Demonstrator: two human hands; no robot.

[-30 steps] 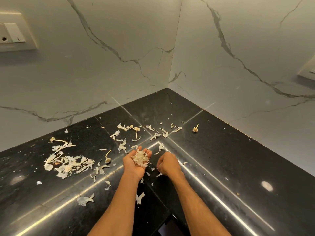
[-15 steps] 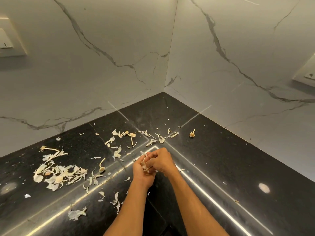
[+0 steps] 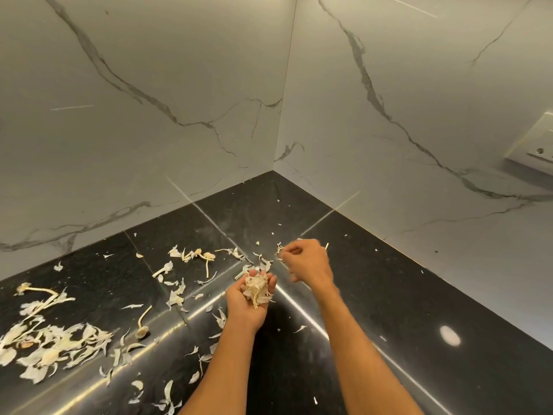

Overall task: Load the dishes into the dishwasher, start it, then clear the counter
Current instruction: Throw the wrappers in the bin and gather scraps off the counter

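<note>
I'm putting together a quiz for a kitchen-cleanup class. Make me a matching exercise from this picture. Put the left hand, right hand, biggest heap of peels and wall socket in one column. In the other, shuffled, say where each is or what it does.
1. left hand
2. right hand
3. biggest heap of peels
4. wall socket

A. on the right wall, at the picture's edge
B. palm up, cupping a clump of peels
C. on the black counter, far left
D. fingers curled, by scraps nearer the wall corner

Pairs: 1-B, 2-D, 3-C, 4-A
</note>
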